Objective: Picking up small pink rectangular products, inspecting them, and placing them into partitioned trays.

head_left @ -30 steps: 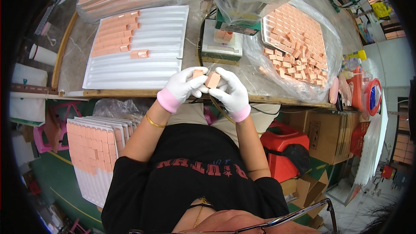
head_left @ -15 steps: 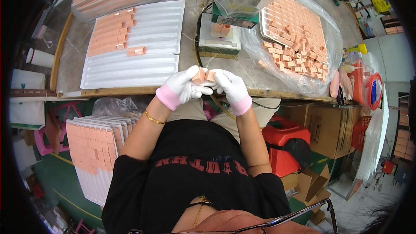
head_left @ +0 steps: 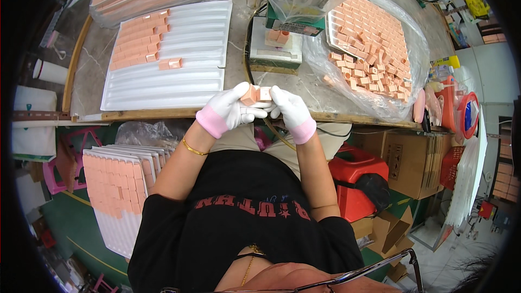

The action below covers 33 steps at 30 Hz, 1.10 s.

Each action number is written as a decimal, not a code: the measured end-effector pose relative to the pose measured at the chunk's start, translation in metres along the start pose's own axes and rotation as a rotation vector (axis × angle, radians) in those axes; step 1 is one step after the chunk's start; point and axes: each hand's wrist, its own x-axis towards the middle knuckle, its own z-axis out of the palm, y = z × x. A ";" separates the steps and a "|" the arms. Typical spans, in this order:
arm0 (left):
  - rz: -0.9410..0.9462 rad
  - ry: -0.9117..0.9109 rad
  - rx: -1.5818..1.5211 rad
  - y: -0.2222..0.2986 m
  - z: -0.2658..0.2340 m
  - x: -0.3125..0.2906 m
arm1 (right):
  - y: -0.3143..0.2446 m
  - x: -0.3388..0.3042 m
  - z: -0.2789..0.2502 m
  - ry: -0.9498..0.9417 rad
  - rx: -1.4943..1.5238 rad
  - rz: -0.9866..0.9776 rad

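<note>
Over the front edge of the workbench, my left hand [head_left: 225, 111], in a white glove with a pink cuff, pinches a small peach-coloured block [head_left: 248, 94] between thumb and fingers. Close beside it, my right hand [head_left: 293, 109], gloved the same way, grips a second peach block [head_left: 264, 93] whose pale face shows. The two blocks are side by side, nearly touching. Behind my left hand lies a white ridged tray [head_left: 190, 84], with rows of peach blocks [head_left: 133, 40] on its left part and a short pair [head_left: 170, 64] apart from them.
A small green-and-white bench machine [head_left: 275, 57] stands just beyond my hands, with peach pieces [head_left: 278, 36] on it. Right of it, loose blocks [head_left: 374, 73] heap on plastic film. Stacked trays [head_left: 114, 184] stand at lower left; a red container [head_left: 355, 176] is at lower right.
The block in my right hand has turned, so its pale face shows more fully. My right fingertips have shifted slightly; my left hand stays in place.
</note>
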 end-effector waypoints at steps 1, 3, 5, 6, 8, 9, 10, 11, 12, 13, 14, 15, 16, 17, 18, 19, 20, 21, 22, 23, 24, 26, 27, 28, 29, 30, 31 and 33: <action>0.002 -0.006 -0.013 0.000 0.000 0.000 | 0.000 -0.001 0.000 -0.004 0.011 0.009; 0.004 0.008 -0.005 -0.001 -0.001 0.000 | 0.001 -0.001 0.000 -0.007 0.023 0.018; 0.004 0.021 0.002 -0.001 -0.001 0.001 | 0.004 0.000 -0.002 -0.031 0.005 -0.079; 0.018 0.033 0.018 -0.001 -0.001 0.000 | 0.003 0.001 -0.001 -0.032 0.005 -0.079; 0.033 0.045 0.034 -0.001 -0.002 0.000 | 0.000 0.001 0.000 -0.052 0.031 -0.068; 0.051 0.059 0.061 -0.002 -0.004 0.001 | 0.001 0.001 -0.001 -0.052 0.032 -0.067; 0.070 0.072 0.088 -0.002 -0.004 0.001 | 0.002 0.001 -0.002 -0.055 0.043 -0.063; 0.071 0.070 0.089 -0.001 -0.003 0.002 | 0.002 0.001 -0.003 -0.058 0.054 -0.060; 0.080 0.094 0.103 -0.001 0.001 0.000 | 0.001 0.001 -0.002 -0.058 0.054 -0.061; 0.091 0.116 0.118 -0.001 0.003 0.000 | 0.000 0.000 -0.001 -0.032 -0.040 -0.091; 0.092 0.112 0.121 -0.003 0.000 0.001 | -0.002 -0.001 0.000 -0.005 -0.135 -0.122; 0.096 0.092 0.089 -0.006 -0.008 0.002 | 0.004 0.001 0.003 -0.012 -0.138 -0.131; 0.091 0.058 0.061 -0.004 -0.008 0.006 | 0.012 0.005 0.002 0.000 -0.279 -0.314; 0.100 -0.021 0.082 -0.003 -0.004 0.010 | 0.018 0.006 0.000 0.013 -0.423 -0.497; 0.109 0.033 0.114 -0.003 -0.001 0.007 | 0.014 0.005 0.002 0.001 -0.303 -0.439; 0.119 0.086 0.146 -0.001 0.002 0.007 | 0.008 0.008 -0.001 0.003 -0.307 -0.452; 0.127 0.078 0.155 0.004 0.002 0.010 | 0.001 0.013 -0.006 0.122 -0.304 -0.452; 0.247 0.153 0.202 0.010 0.002 0.010 | -0.006 0.018 -0.009 0.230 -0.296 -0.449; 0.358 0.219 0.250 0.014 0.005 0.013 | -0.016 0.027 -0.017 0.410 -0.441 -0.502; 0.502 0.186 0.308 0.022 -0.010 0.026 | -0.016 0.044 -0.035 0.561 -0.704 -0.699; 0.607 0.332 0.609 0.034 -0.019 0.042 | -0.020 0.058 -0.044 0.646 -0.863 -0.717; 0.711 0.468 0.917 0.058 -0.026 0.075 | -0.030 0.078 -0.054 0.741 -1.022 -0.736; 0.744 0.495 0.986 0.067 -0.026 0.090 | -0.034 0.089 -0.054 0.687 -1.132 -0.658; 0.778 0.515 1.056 0.074 -0.023 0.102 | -0.039 0.097 -0.055 0.638 -1.242 -0.577; 0.788 0.507 1.060 0.079 -0.021 0.110 | -0.040 0.105 -0.056 0.648 -1.242 -0.586; 0.724 0.505 1.227 0.082 -0.020 0.117 | -0.037 0.114 -0.057 0.592 -1.215 -0.614; 0.657 0.510 1.391 0.086 -0.021 0.121 | -0.036 0.121 -0.054 0.528 -1.187 -0.645; 0.618 0.462 1.357 0.089 -0.036 0.131 | -0.031 0.121 -0.050 0.526 -1.112 -0.698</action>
